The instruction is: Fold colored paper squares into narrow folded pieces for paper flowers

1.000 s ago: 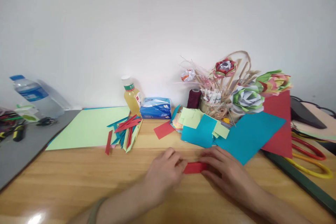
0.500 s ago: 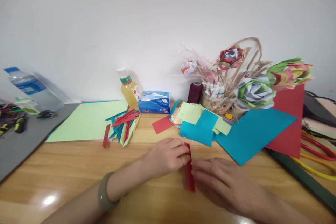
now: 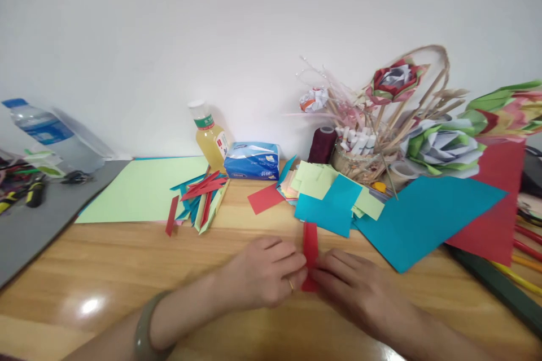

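Observation:
A narrow folded strip of red paper (image 3: 310, 242) stands lengthwise on the wooden table, between my two hands. My left hand (image 3: 271, 271) is closed at its left edge, fingers curled and thumb low. From the other side my right hand (image 3: 355, 282) grips the right edge with its fingertips, the fingers held together. The strip's middle is partly covered by fingertips. Just beyond its far end lies a blue paper square (image 3: 324, 208) beside light green slips (image 3: 315, 177).
Folded coloured strips (image 3: 203, 200) lie at left on a light green sheet (image 3: 127, 194). A juice bottle (image 3: 209, 138) and tissue pack (image 3: 252, 161) stand by the wall. At right are a basket of paper flowers (image 3: 364, 158) and large blue paper (image 3: 423, 220).
The red strip now shows a wider face and sits more upright in view. My left hand has moved down along its edge. The view has shifted slightly.

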Available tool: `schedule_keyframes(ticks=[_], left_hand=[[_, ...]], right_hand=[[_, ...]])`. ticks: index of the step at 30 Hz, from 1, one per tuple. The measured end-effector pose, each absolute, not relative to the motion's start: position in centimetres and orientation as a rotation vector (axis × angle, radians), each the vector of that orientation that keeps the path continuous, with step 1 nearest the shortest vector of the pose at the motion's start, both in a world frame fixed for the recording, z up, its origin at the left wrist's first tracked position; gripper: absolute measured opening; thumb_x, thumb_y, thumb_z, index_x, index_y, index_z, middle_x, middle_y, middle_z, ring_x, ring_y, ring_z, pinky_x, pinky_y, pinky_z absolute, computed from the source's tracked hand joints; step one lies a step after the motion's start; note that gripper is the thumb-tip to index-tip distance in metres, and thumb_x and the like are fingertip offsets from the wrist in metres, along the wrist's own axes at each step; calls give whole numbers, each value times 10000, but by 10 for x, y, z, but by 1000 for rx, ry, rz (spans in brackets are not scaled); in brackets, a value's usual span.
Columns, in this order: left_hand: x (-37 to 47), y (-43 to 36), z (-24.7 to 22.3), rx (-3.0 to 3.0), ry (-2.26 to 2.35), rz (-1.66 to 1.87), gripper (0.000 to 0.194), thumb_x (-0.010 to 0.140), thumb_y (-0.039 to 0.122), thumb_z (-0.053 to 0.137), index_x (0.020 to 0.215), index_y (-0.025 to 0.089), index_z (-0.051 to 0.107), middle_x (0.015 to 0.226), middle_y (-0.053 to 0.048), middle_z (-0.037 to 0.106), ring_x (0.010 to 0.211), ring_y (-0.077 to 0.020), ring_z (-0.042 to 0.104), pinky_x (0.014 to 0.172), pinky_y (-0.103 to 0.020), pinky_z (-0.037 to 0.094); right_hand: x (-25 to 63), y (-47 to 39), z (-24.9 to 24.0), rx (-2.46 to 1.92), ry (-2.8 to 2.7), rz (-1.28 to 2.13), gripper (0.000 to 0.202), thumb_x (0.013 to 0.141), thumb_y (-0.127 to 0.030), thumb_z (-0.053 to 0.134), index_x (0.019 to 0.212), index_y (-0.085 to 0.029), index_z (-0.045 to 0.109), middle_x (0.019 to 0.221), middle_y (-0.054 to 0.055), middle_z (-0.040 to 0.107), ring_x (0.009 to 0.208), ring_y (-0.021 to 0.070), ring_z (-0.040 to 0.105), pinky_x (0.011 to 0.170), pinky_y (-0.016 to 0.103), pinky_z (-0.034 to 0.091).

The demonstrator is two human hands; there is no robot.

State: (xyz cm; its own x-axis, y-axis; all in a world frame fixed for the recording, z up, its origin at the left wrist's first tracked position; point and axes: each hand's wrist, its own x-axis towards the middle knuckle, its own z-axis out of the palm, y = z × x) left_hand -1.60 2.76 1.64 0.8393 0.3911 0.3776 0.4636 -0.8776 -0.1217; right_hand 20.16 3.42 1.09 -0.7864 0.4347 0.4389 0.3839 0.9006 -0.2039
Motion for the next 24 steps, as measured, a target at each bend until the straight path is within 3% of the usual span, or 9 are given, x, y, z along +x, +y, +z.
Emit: schedule_keyframes(ticks=[6, 13, 18, 24], left_hand=[[-25, 12, 21, -2807, -582, -475, 194, 890, 123, 451, 804, 141, 624, 900, -45, 637, 809, -153, 527, 679, -294, 429], [-29, 9, 16, -2812, -588, -371, 222, 872, 132, 447, 781, 155, 649, 904, -73, 633, 924, -181, 497, 761, -298, 427], [-24, -4, 14, -2748, -784, -243, 221, 860, 126, 463, 748, 139, 652, 947, -106, 647, 848, -213, 524, 711, -344, 437], [-16, -21, 4, -2597, -941, -480, 261, 841, 114, 407, 812, 112, 666, 990, -139, 662, 895, -250, 554, 761, -366, 430]], right_hand=[[198, 33, 10, -727, -2518, 169, 227, 908, -147, 426, 836, -179, 639, 782, 44, 622, 721, 153, 562, 599, 270, 447], [197, 33, 12, -646, -2593, 133, 185, 898, -165, 462, 835, -186, 636, 736, 25, 621, 705, 169, 549, 614, 301, 431], [190, 34, 12, -684, -2544, 334, 176, 898, -183, 485, 783, -187, 618, 715, 13, 605, 675, 142, 541, 586, 269, 427], [187, 32, 10, -820, -2474, 546, 106, 874, -204, 531, 792, -204, 598, 755, 21, 606, 721, 156, 553, 608, 273, 441]])
